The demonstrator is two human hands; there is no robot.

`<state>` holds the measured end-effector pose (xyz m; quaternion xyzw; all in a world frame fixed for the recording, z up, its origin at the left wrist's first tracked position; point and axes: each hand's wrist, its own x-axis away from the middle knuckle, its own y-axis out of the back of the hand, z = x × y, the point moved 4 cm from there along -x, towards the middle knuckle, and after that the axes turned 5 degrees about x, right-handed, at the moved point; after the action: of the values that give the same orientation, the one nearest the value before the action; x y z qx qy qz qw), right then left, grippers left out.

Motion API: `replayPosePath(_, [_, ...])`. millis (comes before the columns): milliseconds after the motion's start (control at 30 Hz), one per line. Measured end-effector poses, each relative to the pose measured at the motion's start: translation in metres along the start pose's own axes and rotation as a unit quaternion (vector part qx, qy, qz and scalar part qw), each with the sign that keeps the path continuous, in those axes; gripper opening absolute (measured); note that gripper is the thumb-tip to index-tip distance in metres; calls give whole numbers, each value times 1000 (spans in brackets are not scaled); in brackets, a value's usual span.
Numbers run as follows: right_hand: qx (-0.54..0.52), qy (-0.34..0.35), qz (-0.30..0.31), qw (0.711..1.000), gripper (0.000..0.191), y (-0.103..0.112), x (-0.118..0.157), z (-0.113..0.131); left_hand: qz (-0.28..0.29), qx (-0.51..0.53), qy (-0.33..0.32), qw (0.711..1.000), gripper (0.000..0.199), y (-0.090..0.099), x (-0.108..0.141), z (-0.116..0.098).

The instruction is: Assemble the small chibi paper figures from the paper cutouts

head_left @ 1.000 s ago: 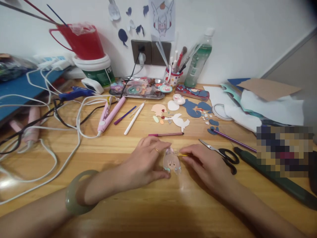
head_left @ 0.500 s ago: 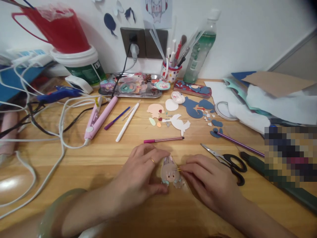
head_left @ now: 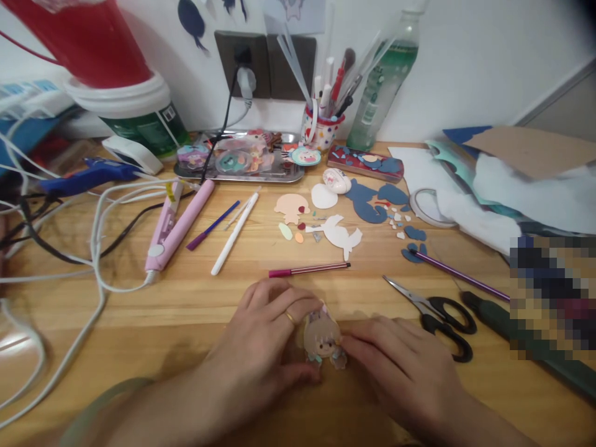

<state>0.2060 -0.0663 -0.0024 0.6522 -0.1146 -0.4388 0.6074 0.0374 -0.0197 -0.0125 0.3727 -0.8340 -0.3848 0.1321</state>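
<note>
A small flat cartoon-figure cutout [head_left: 322, 336], with grey-brown hair, a face and clear-looking edges, lies on the wooden table in front of me. My left hand [head_left: 272, 332], with a ring on one finger, grips its left side: a fingertip presses near the top and the thumb rests at the lower left. The fingers of my right hand [head_left: 400, 363] are pinched together at the cutout's right edge, beside the face. Whatever tiny thing they may hold is hidden. Just beyond my hands lies a magenta fineliner pen [head_left: 310, 270].
Black-handled scissors [head_left: 431, 310] lie to the right, by a dark green tool handle [head_left: 526, 341]. White paper [head_left: 342, 234] and blue scraps [head_left: 367, 202] lie farther back. At left are a pink hair iron [head_left: 181, 226], white cables [head_left: 95, 248] and a white pen [head_left: 235, 234].
My right fingers held a small yellow piece over the cutout's hair; now they are lower, at its right edge by the face. The whole view has shifted slightly.
</note>
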Motion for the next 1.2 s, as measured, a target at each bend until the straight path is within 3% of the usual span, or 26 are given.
replayPosePath(167, [31,-24,-11,999,22,0,0,-3,11,-6,12,1000,59,0,-1,0])
replayPosePath(700, [13,13,2,1000,22,2,-3,2,7,-6,12,1000,57,0,-2,0])
replayPosePath(1200, [44,-4,9,999,24,0,-4,0,8,-16,5,1000,57,-1,-1,-1])
